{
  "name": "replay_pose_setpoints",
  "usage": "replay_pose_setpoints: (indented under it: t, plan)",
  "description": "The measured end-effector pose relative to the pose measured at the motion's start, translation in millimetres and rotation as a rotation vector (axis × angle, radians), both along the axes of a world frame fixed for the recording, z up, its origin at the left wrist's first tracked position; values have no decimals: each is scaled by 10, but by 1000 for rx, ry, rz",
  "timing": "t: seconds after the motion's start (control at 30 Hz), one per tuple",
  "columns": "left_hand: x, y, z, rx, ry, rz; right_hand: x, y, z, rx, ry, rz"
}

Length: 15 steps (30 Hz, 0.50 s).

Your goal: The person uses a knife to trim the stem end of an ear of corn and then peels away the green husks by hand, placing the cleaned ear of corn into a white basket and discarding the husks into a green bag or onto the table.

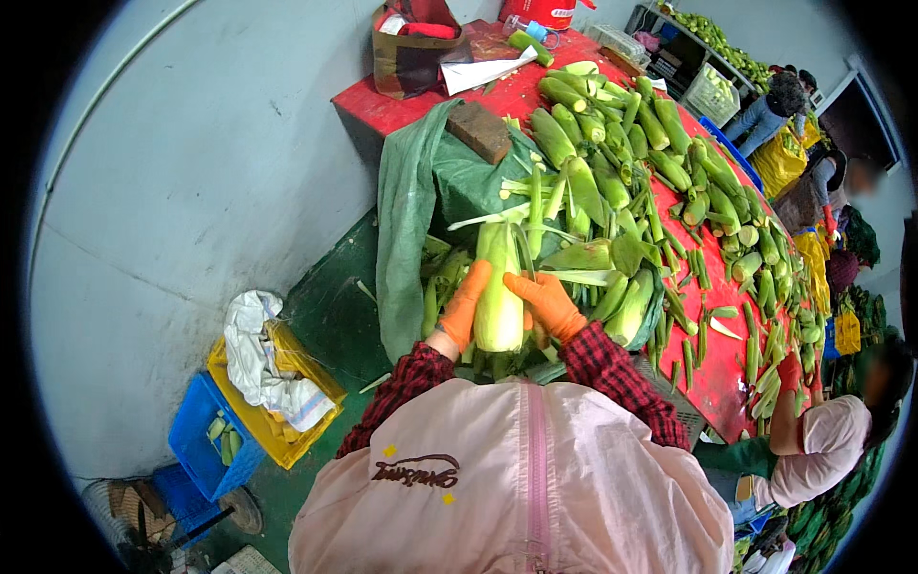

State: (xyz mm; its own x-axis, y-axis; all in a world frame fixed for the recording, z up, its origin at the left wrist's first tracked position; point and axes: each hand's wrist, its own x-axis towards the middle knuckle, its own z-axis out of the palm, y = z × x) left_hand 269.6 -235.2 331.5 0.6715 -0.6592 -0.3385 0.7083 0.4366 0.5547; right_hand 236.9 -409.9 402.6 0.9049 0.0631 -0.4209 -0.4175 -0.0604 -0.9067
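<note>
A pale-green ear of corn in its husk (498, 311) is held upright before my chest, its peeled-back leaves at the far end. My left hand (467, 304), in an orange glove, is closed round its left side. My right hand (548, 302), gloved alike, presses on its right side, fingers closed. A thin, dark, curved strip (523, 251) stands by the right fingertips; whether it is a blade or a leaf I cannot tell. Under the hands, a green cloth (406, 239) hangs by more husked ears. A brownish block (480, 132) rests on the cloth.
A red table (708, 368) carries a long heap of green ears (612, 124) and cut stalks. A bag (416, 57) stands at its far left corner. Yellow (325, 378) and blue (191, 430) crates sit on the floor at left. A co-worker (832, 440) works at right; others are farther back.
</note>
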Motion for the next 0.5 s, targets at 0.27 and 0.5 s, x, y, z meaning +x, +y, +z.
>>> replay_pose_setpoints:
  t: [0.27, 0.5]
  plan:
    - [-15, -350, 119, 354, -335, 182, -45, -186, 132, -205, 69, -6]
    - [-22, -337, 69, 260, -370, 84, -83, -298, -79, -42, 34, -191]
